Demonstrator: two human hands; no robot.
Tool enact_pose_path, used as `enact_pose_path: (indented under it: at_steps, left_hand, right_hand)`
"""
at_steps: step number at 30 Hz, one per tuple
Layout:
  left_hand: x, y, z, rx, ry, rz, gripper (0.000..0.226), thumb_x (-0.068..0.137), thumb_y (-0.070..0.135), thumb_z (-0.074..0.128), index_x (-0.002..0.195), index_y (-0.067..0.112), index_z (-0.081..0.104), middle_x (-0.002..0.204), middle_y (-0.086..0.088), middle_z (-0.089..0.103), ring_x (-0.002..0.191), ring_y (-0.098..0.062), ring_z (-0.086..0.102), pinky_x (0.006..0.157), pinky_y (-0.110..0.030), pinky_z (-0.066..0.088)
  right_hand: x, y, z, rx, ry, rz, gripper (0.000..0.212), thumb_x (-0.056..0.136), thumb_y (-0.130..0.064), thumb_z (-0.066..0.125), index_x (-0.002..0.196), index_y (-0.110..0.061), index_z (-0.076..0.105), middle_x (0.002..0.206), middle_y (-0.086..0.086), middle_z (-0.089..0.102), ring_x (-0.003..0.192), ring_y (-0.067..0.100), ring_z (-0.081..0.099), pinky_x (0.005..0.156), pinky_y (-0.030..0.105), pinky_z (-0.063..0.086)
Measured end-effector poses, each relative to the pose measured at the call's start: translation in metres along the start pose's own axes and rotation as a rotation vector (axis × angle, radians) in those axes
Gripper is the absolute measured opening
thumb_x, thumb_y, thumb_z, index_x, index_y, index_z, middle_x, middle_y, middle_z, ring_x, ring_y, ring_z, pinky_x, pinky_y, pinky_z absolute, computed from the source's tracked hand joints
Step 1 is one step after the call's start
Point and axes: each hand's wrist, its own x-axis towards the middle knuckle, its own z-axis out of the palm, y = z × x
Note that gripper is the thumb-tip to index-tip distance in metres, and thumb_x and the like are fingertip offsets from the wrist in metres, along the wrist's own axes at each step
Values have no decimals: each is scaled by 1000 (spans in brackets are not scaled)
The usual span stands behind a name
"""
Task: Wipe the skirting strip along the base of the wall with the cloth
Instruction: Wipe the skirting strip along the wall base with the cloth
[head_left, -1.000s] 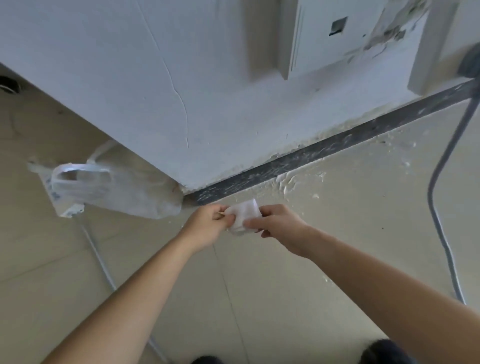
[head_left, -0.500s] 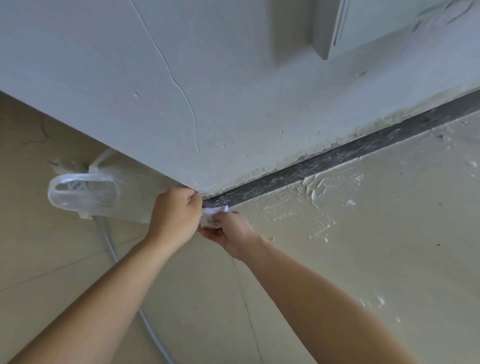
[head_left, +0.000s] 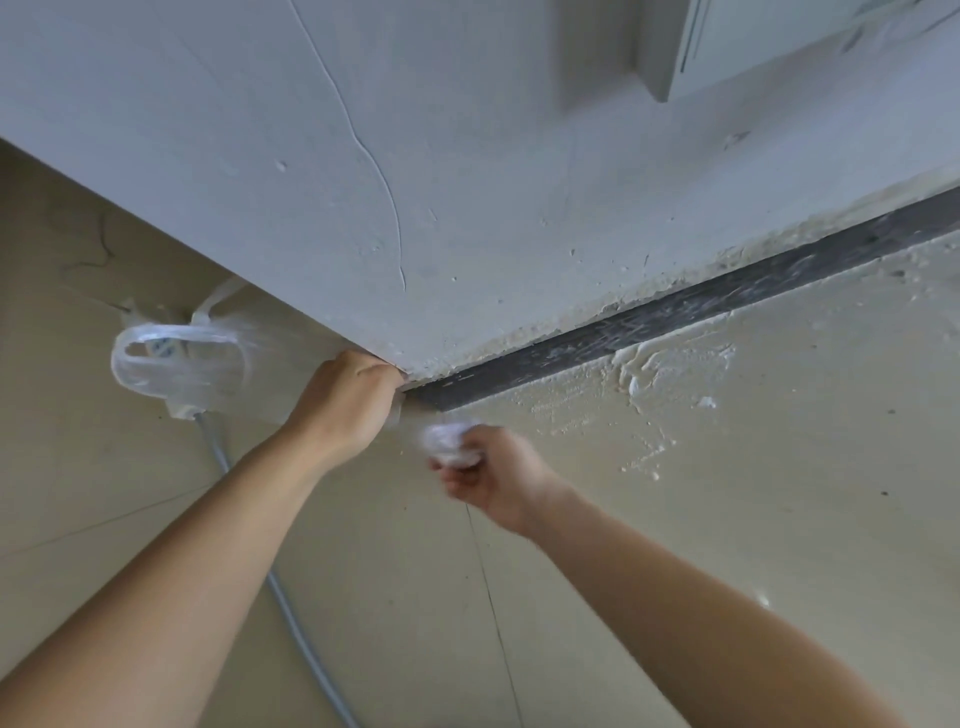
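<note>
Both extended | left hand (head_left: 345, 402) curled at wall (head_left: 467, 208) | right hand (head_left: 493, 478) grips cloth (head_left: 449, 444)

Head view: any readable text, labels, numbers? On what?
No text can be read.
Blue marks seen through the plastic bag: too blurred to read.
Faint marks on the wall panel: not legible.
The cloth in the right hand: motion-blurred, no print seen.
</note>
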Motion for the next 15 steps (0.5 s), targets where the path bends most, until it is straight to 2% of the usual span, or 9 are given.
enact_pose_path:
  at_steps: [3, 7, 9, 11, 13, 15]
  left_hand:
    - [-3, 3, -1, 52, 12, 31, 32, 82, 8, 43, 56, 15, 26, 59, -4, 27, 66, -22, 22, 57, -35, 19]
    - [-7, 3, -1, 155, -10, 65, 27, 79, 15, 35, 52, 13, 32, 56, -6, 30, 61, -25, 26, 53, -34, 22]
    - [-8, 2, 1, 164, 9, 64, 31, 83, 12, 37, 53, 12, 35, 56, -6, 34, 61, -26, 30, 53, -34, 24]
    - [-7, 1, 2, 140, 23, 52, 35, 86, 5, 40, 54, 14, 30, 57, -5, 31, 62, -25, 28, 54, -34, 22]
    - [-7, 2, 0, 101, 18, 27, 39, 86, 5, 42, 51, 16, 28, 55, -4, 30, 61, -23, 26, 54, -34, 21]
    - [-7, 4, -1, 106, 11, 10, 42, 85, 5, 43, 48, 16, 27, 51, -2, 28, 59, -23, 26, 52, -33, 19]
  right_hand:
    - [20, -1, 34, 68, -41, 4, 27, 93, 1, 33, 85, -2, 59, 75, 10, 57, 57, 13, 54, 47, 17, 48]
    - [11, -30, 23, 146, 25, -58, 28, 90, 2, 28, 76, 2, 52, 62, 13, 57, 36, 8, 49, 34, 14, 41]
    - [-4, -43, 3, 207, 45, -140, 25, 91, 1, 29, 80, 2, 51, 63, 12, 54, 32, 7, 46, 33, 15, 40]
    - [-19, -48, -22, 359, 52, -242, 24, 92, 0, 30, 83, 1, 52, 63, 11, 52, 36, 8, 47, 34, 16, 40]
    - [-26, -43, -38, 447, 70, -288, 24, 90, -4, 30, 76, -5, 50, 62, 9, 47, 38, 9, 43, 35, 16, 36]
    - [-19, -20, -39, 328, 115, -205, 25, 88, -8, 30, 69, -12, 45, 58, 6, 43, 36, 9, 38, 35, 15, 30]
